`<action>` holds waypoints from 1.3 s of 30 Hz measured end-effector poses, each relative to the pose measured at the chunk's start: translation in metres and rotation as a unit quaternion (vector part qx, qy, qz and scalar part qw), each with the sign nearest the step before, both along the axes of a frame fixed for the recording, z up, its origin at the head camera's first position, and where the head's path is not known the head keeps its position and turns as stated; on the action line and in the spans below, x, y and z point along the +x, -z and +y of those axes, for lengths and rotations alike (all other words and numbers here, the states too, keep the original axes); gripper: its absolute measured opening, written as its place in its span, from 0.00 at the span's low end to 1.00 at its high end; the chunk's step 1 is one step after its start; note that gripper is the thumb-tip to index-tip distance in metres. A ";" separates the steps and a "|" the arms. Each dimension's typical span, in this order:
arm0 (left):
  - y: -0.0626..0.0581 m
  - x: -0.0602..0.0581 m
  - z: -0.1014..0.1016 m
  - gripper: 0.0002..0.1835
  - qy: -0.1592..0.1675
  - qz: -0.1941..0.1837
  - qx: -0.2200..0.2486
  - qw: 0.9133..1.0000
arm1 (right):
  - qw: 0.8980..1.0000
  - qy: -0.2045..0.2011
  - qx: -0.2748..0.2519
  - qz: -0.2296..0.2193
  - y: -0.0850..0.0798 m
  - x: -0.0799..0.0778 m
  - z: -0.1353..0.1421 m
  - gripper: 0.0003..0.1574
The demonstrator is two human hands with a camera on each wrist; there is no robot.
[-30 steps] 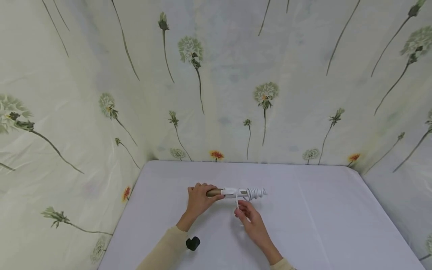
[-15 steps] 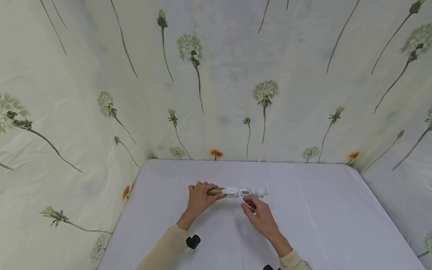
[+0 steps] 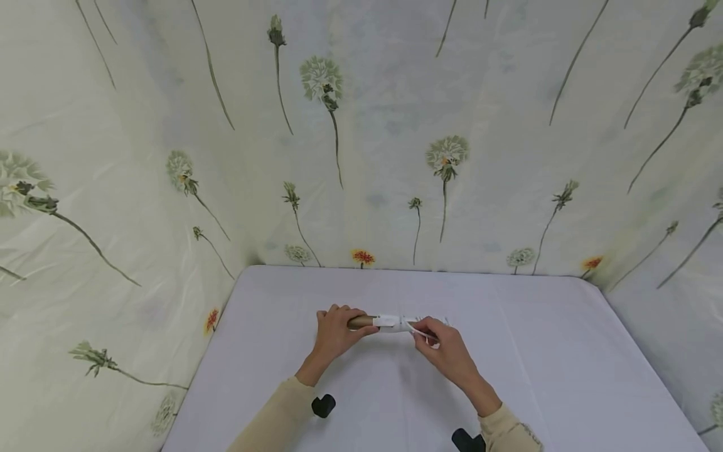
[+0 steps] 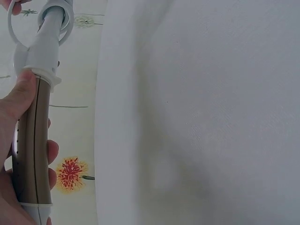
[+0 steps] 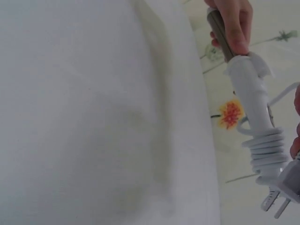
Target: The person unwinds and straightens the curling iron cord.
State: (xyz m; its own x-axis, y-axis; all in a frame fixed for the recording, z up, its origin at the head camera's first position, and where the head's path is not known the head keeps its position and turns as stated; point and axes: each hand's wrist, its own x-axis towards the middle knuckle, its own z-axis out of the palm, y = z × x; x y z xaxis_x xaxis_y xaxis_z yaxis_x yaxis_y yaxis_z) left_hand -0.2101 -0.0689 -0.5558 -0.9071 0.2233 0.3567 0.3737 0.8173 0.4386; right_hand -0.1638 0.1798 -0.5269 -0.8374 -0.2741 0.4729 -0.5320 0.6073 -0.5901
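Note:
A hair curling iron [image 3: 390,323] with a brown barrel and white handle lies level in front of the person, above the table. My left hand [image 3: 334,333] grips the brown barrel [image 4: 33,145], thumb along it and fingertips showing on the far side. Several turns of white cord [image 5: 266,152] wrap the handle near its tail. With thumb and fingers my right hand [image 3: 446,348] pinches a loose run of that cord beside the handle, covering most of the coils in the head view. In the right wrist view the plug [image 5: 289,180] with its prongs is beside the coils.
A white-covered table [image 3: 565,339] stretches out below both hands. Behind and to the sides hangs a curtain [image 3: 373,125] printed with dandelions. Dark wrist-worn pieces show by the left sleeve [image 3: 277,414] and the right sleeve [image 3: 505,430].
My right hand has moved right and slightly up along the handle, drawing the cord from below the handle toward the coiled end. The left hand keeps its grip in nearly the same place.

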 end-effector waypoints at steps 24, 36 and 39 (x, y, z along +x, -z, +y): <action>-0.004 0.005 -0.001 0.23 0.017 0.030 -0.011 0.999 | 0.998 -0.005 0.007 0.069 -0.009 -0.024 0.018 0.10; -0.004 0.005 -0.003 0.22 0.033 0.029 -0.033 0.999 | 0.997 0.008 0.011 0.075 -0.013 -0.039 0.024 0.09; -0.003 0.005 -0.004 0.22 0.036 0.032 -0.040 0.998 | 0.997 0.010 0.015 0.073 -0.014 -0.041 0.024 0.08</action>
State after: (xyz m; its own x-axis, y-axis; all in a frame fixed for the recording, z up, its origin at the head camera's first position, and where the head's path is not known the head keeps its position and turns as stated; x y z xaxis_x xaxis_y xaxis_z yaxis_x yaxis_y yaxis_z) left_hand -0.2048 -0.0727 -0.5526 -0.8637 0.3166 0.3921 0.4573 0.8195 0.3454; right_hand -0.2050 0.2039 -0.5127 -0.7658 -0.2735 0.5820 -0.5981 0.6355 -0.4883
